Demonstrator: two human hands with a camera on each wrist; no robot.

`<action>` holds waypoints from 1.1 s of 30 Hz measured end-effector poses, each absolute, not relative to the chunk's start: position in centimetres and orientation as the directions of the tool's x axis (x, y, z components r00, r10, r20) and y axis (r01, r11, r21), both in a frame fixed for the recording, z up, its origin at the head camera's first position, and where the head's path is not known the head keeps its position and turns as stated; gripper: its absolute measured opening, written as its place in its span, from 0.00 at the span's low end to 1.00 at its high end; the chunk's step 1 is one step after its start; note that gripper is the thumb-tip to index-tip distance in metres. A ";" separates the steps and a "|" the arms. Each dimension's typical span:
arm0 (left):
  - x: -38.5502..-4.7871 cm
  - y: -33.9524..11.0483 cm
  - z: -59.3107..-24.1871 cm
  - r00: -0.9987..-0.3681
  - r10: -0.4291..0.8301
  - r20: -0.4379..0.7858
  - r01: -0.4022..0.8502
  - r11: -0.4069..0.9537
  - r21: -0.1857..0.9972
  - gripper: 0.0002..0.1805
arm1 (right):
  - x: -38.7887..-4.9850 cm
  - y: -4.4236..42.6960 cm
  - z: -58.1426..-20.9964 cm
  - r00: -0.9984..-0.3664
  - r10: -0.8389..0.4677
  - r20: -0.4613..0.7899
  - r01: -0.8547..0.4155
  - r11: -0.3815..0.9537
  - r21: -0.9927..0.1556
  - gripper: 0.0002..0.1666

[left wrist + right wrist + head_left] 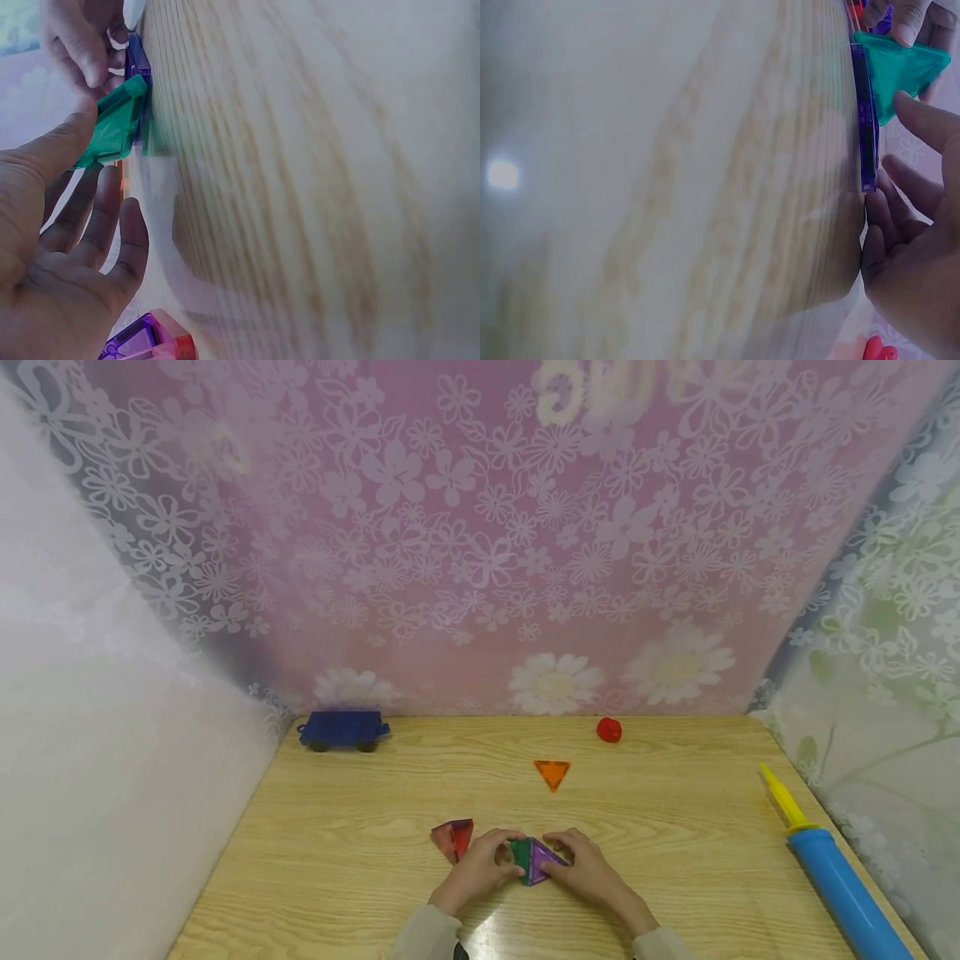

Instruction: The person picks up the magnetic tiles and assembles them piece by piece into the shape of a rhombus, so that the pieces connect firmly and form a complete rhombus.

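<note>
A: What is being held by the left hand (480,866)?
B: A green triangle (520,857) is being pinched there, by the thumb and a finger. It is tipped up from the table (337,877), as is shown by both wrist views.

A: And what is being done by the right hand (592,870)?
B: A purple triangle (542,862) is touched by it, and its fingers are bent a little. Whether the triangle is gripped or only touched cannot be told.

A: Where are the two triangles seen?
B: They are found between the hands, close to the front of the table. The purple one is laid down low on the wood, and its edge seems to be met by the green one.

A: What else can be seen close by?
B: Some red pieces (454,837) are placed just to the left of the left hand. An orange triangle (552,772) is laid flat, farther back.

A: And around the edges?
B: A blue cart (343,727) with dark wheels is parked at the back left. A small red thing (609,730) is set at the back, right of the middle. A blue and yellow pump (843,889) is laid along the right side.
</note>
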State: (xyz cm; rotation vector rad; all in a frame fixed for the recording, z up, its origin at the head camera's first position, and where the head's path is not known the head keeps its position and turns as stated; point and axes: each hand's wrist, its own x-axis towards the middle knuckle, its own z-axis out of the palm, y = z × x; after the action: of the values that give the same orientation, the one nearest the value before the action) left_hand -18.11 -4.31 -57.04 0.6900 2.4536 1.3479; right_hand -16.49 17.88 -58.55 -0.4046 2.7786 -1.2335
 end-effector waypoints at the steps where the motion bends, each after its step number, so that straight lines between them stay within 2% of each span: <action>1: -18.1 -4.3 -57.1 -0.854 0.520 0.004 0.282 0.456 0.844 0.25 | -16.6 17.8 -58.5 -0.968 -0.248 0.040 -0.196 0.642 -0.741 0.29; 6: -18.1 -4.4 -57.1 -0.851 0.525 0.003 0.284 0.455 0.844 0.25 | -17.3 17.5 -58.4 -0.978 -0.188 0.095 -0.196 0.642 -0.742 0.30; 13: -18.1 -4.3 -57.3 -0.850 0.527 0.008 0.294 0.460 0.838 0.25 | -19.1 17.6 -58.5 -0.964 -0.207 0.168 -0.264 0.651 -0.711 0.35; 25: -17.8 -4.5 -57.4 -0.835 0.551 0.016 0.299 0.428 0.853 0.25 | -21.3 18.1 -58.8 -0.969 -0.230 0.086 -0.223 0.679 -0.700 0.38; 33: -17.9 -4.6 -57.4 -0.838 0.546 0.009 0.292 0.433 0.853 0.25 | -21.0 18.2 -58.9 -0.973 -0.223 0.057 -0.194 0.659 -0.726 0.38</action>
State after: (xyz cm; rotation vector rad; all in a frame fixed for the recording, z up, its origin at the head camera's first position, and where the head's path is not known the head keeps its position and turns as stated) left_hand -17.88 -4.61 -57.41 0.7257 2.4210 1.3606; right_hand -21.00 18.22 -58.92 -0.3555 2.8273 -1.2309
